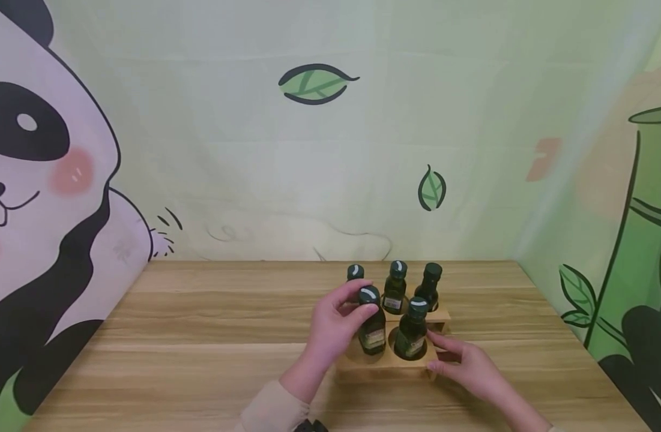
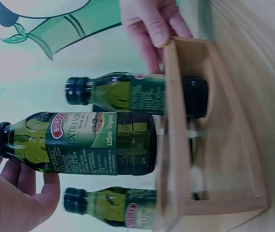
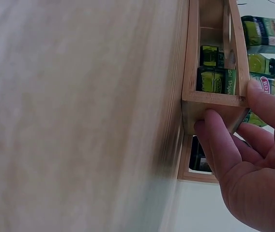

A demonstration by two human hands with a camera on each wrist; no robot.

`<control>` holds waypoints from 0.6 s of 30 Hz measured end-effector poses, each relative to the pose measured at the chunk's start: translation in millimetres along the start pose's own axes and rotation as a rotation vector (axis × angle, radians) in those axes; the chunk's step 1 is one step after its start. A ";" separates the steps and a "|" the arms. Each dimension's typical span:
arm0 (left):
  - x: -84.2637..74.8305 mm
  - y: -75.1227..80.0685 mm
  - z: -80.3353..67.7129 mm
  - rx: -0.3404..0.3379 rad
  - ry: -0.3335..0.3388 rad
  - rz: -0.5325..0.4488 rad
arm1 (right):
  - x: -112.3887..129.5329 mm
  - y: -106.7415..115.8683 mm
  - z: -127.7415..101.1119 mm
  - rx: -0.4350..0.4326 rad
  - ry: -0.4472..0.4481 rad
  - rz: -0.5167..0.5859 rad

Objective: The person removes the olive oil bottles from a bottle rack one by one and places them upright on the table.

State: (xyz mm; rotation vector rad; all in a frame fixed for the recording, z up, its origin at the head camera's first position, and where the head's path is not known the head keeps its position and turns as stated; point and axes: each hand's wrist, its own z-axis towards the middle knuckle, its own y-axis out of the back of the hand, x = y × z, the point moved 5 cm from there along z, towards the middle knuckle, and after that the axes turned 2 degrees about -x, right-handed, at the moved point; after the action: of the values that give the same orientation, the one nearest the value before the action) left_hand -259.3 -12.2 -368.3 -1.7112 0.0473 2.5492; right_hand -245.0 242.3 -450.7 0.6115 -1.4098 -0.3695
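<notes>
My left hand (image 1: 332, 327) pinches a small dark-green olive oil bottle (image 1: 372, 336) near its cap. In the left wrist view this bottle (image 2: 89, 140) has its base just above the top board of a two-tier wooden rack (image 2: 176, 121). At the right end of the rack's front tier, my right hand (image 1: 467, 363) grips the wood, thumb by the top edge and fingers against the end panel (image 3: 212, 113). Beside the held bottle, another olive oil bottle (image 1: 411, 341) stands in the front tier's right hole.
On the back tier are a left bottle (image 1: 355, 272), partly hidden by my left hand, a middle bottle (image 1: 396, 288) and a right bottle (image 1: 430, 282). The rack stands on a wood-grain table (image 1: 200, 336). Behind hangs a printed cloth (image 1: 227, 150) with a panda and leaves.
</notes>
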 end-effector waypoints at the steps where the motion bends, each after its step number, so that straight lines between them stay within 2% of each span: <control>1: -3.0 1.1 0.0 -0.002 -0.010 0.000 | 0.0 -0.1 -0.1 0.000 -0.004 0.000; 5: -13.1 8.0 0.8 -0.012 -0.043 0.000 | -0.1 -0.3 -0.1 -0.001 -0.007 0.001; 12: -17.0 28.5 4.4 -0.044 -0.015 -0.063 | 0.0 -0.5 0.3 -0.003 0.002 0.005; 18: -19.7 52.1 9.6 -0.111 -0.077 -0.011 | 0.7 -0.6 -0.6 -0.001 0.018 0.002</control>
State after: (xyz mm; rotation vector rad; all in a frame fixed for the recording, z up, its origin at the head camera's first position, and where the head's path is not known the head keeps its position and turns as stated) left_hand -264.7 -64.3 -347.2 -1.6412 -0.1103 2.6540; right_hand -244.3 241.5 -450.5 0.6113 -1.3930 -0.3627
